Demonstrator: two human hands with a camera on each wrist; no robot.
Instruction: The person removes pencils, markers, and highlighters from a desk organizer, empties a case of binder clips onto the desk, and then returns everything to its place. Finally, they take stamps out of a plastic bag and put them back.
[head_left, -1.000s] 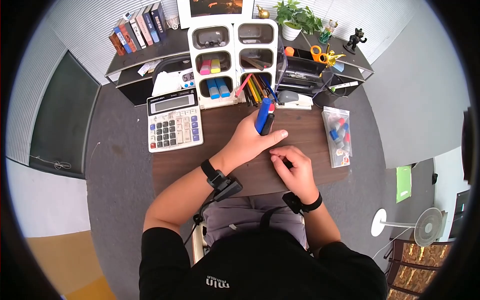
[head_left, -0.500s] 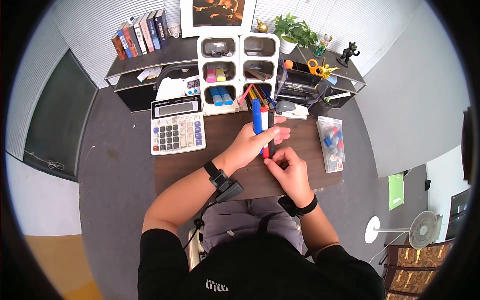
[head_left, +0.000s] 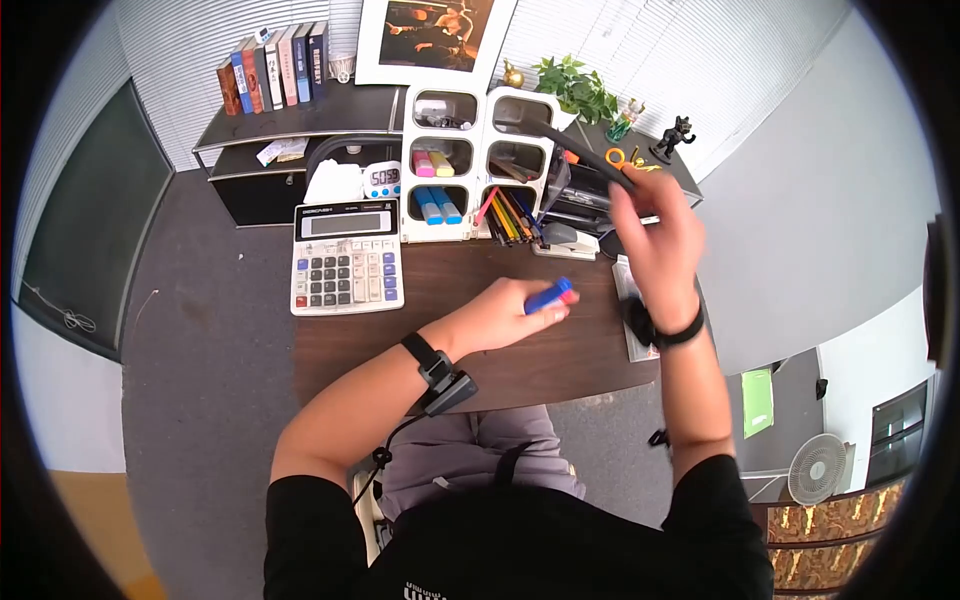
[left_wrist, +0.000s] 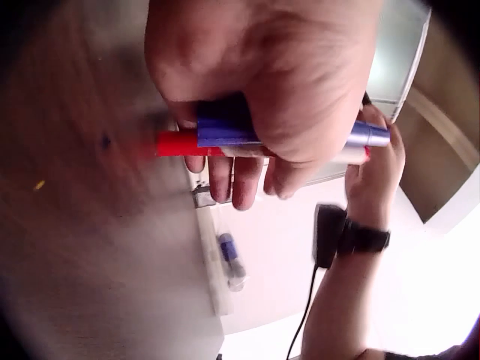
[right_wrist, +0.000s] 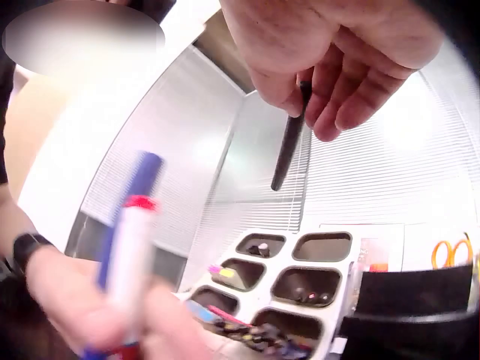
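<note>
My left hand (head_left: 497,318) grips a blue marker (head_left: 547,296) and a red marker (right_wrist: 133,255) with a white barrel, side by side, low over the desk. Raised at the right, my right hand (head_left: 662,235) pinches one end of a black marker (head_left: 585,152). In the right wrist view that marker points down from thumb and fingers, above the white organizer (head_left: 440,134). Pink and yellow highlighters (head_left: 433,163), blue highlighters (head_left: 436,205) and pencils (head_left: 512,215) fill some of its compartments.
A calculator (head_left: 347,262) lies at the desk's left, a stapler (head_left: 568,242) by the organizer's right foot. The clear plastic bag (head_left: 640,345) is partly hidden under my right wrist. Orange scissors (right_wrist: 452,253) stand in a black holder (right_wrist: 401,292) behind.
My right hand has risen from beside the left hand, up and to the right, taking the black marker out of the bunch. The left hand keeps the blue and red markers, now tilted rightward.
</note>
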